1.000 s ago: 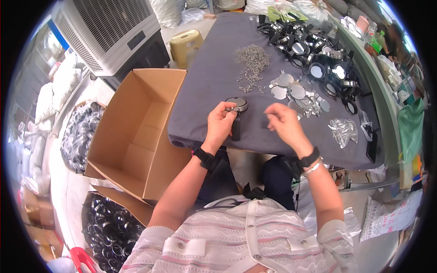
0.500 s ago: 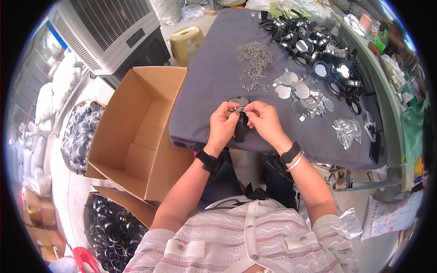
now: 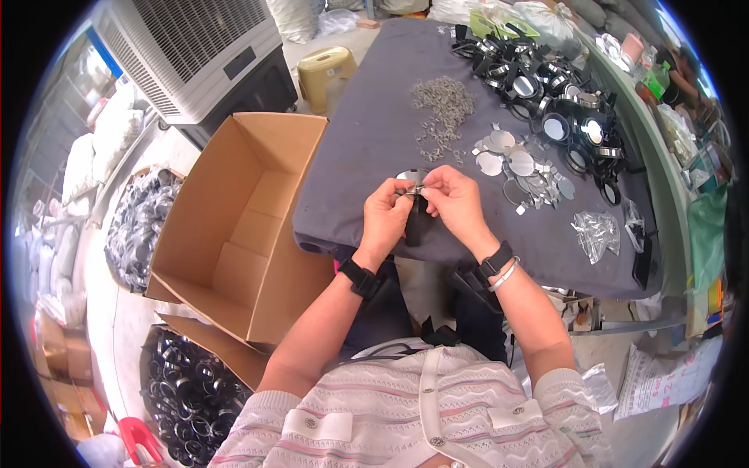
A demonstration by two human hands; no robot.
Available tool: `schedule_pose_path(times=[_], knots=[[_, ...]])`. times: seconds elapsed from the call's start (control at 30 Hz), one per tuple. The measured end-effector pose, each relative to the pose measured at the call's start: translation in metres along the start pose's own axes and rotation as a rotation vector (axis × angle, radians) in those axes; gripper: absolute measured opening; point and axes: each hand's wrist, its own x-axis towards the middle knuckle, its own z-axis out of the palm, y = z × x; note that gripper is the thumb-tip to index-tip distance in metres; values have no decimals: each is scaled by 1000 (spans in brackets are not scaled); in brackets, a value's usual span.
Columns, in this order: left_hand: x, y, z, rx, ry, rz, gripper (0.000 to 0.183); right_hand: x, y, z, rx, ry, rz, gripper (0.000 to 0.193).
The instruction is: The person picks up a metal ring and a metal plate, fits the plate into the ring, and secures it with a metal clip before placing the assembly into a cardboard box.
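- Thumb and forefinger of your left hand (image 3: pixel 383 217) are pinched closed at the neck of the black-handled piece (image 3: pixel 414 232); probably that's the steadying grip.
- Your right hand (image 3: pixel 456 204) meets it there, thumb and forefinger also closed on the neck. Too small to tell if a loose part sits in that pinch.
- Piece lies between your hands: round end just beyond your fingertips, handle pointing back toward you. Likely turned so both hands reach the neck.
- Small metal clips (image 3: pixel 443 105) are spread ahead of your hands, silver discs (image 3: pixel 519 164) ahead and right of your right hand. Looks like a loose spread for easy picking.
- Heap of black ringed parts (image 3: pixel 558 117) sits beyond the discs, farther from your right hand, presumably keeping your working spot free.
- Clear plastic bag (image 3: pixel 597 235) lies well right of your right hand.
- Open cardboard box (image 3: pixel 250 226) stands left of your left hand, beside the cloth-covered table (image 3: pixel 351 125).
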Motion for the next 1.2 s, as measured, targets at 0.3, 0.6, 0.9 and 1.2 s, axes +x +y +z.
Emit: schedule_pose_path(times=[0.3,0.6,0.9,1.2], knots=[[-3,-4,-2,-20,-13,-6,13,-4,-2,2,-140,-37,-41,6],[3,-3,3,-42,-13,17,11,2,0,0,118,-25,75,5],[0,-13,-14,-80,-162,134,8,17,-4,-19,-599,-283,-464,26],[-17,2,-13,-315,-266,-186,15,-2,-9,-10,-478,-242,-304,23]])
